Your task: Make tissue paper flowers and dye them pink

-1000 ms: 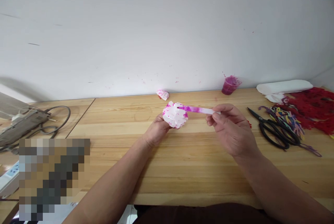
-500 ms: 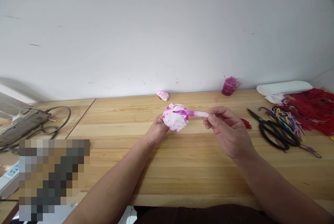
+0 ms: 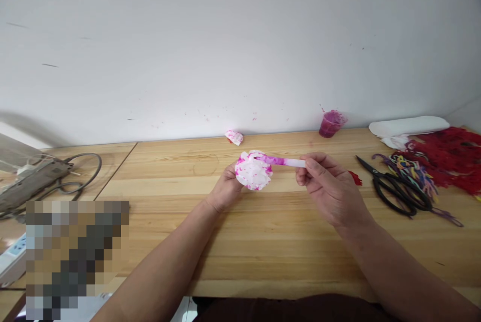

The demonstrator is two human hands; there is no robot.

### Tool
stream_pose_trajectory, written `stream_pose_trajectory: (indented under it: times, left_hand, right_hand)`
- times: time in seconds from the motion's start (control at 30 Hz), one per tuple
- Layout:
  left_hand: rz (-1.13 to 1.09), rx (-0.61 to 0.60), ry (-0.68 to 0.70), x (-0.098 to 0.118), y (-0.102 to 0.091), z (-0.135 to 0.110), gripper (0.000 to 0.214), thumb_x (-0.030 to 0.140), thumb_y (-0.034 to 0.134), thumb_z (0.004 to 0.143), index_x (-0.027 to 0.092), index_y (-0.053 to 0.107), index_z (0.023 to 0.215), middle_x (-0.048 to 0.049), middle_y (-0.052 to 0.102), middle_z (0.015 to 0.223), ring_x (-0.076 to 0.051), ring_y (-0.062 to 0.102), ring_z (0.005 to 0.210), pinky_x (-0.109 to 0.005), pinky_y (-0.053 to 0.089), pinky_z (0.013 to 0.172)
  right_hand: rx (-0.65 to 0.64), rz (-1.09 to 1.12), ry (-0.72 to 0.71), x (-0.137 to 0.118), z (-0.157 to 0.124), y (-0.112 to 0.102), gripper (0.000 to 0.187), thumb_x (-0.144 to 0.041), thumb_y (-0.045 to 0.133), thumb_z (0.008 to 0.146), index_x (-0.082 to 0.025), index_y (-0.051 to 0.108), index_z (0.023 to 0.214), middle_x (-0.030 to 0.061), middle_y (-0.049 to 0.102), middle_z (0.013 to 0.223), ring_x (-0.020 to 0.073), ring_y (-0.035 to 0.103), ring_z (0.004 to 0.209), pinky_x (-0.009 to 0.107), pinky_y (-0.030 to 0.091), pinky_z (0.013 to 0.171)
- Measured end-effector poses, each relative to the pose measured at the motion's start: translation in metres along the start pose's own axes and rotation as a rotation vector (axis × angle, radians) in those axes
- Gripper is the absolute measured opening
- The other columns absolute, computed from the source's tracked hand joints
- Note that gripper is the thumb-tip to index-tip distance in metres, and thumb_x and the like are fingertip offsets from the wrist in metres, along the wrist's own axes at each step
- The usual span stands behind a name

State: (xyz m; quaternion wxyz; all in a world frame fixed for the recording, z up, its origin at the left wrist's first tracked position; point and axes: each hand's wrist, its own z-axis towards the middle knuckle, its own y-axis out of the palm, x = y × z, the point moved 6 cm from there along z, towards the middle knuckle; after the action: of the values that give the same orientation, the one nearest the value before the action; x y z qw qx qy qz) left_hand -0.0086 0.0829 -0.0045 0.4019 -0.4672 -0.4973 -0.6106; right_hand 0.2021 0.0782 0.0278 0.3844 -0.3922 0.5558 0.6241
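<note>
My left hand (image 3: 227, 188) grips a round, ruffled white paper piece (image 3: 254, 174) dappled with magenta, its fingers partly hidden behind the paper. Between thumb and fingers, my right hand (image 3: 330, 184) pinches a slim white stick (image 3: 281, 161) stained magenta along its far half. The stick points left, almost level, and its tip lies over the upper part of the paper piece; I cannot make out whether it is a brush or a dropper.
By the wall stand a magenta-stained plastic cup (image 3: 332, 122) and a crumpled spotted paper (image 3: 234, 136). On the right lie black scissors (image 3: 398, 189), coloured yarn (image 3: 415, 174), red threads (image 3: 451, 156) and a white roll (image 3: 409, 125). A power strip with cables (image 3: 35, 182) sits far left.
The stick has shifted slightly right and its tip has moved a little up across the paper piece. My right hand has moved slightly right; my left hand is nearly still.
</note>
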Motion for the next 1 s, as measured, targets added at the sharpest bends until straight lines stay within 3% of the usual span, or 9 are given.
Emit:
stream_pose_trajectory:
  times: [0.27,0.53,0.77,1.0]
  left_hand:
    - [0.066,-0.033,0.065,0.011,0.0083,-0.0017,0.033,0.05,0.086,0.075,0.018,0.081,0.081,-0.006,0.077,0.086,-0.017,0.064,0.074,-0.029,0.052,0.076]
    - [0.075,-0.056,0.146,0.0084,0.0038,0.0012,0.029,0.046,0.084,0.079,0.018,0.082,0.088,-0.0072,0.079,0.095,-0.018,0.067,0.083,-0.03,0.053,0.083]
    - [0.08,-0.051,0.044,0.0064,0.0066,-0.002,0.037,0.051,0.085,0.077,0.018,0.083,0.094,-0.0087,0.08,0.095,-0.019,0.068,0.08,-0.029,0.055,0.075]
    - [0.079,-0.044,0.057,0.0063,0.0059,-0.0009,0.038,0.051,0.085,0.076,0.017,0.083,0.092,-0.0086,0.079,0.092,-0.019,0.068,0.079,-0.03,0.054,0.075]
  right_hand:
    - [-0.024,0.046,0.055,0.0033,0.0013,0.0043,0.019,-0.043,0.086,0.081,-0.027,0.077,0.086,-0.0018,0.065,0.068,0.0119,0.055,0.065,0.026,0.045,0.062]
    - [-0.083,-0.001,0.003,0.0009,-0.0022,0.0049,0.01,-0.033,0.086,0.082,-0.028,0.078,0.086,-0.0023,0.065,0.071,0.0123,0.058,0.069,0.027,0.045,0.066]
    - [-0.064,0.053,-0.035,-0.0027,-0.0002,0.0026,0.011,-0.028,0.087,0.077,-0.029,0.079,0.083,-0.0027,0.065,0.073,0.0114,0.058,0.07,0.026,0.045,0.067]
    - [-0.038,-0.097,-0.076,0.0002,-0.0009,-0.0006,0.012,-0.03,0.086,0.08,-0.03,0.08,0.09,-0.0025,0.067,0.081,0.0111,0.055,0.074,0.026,0.045,0.07]
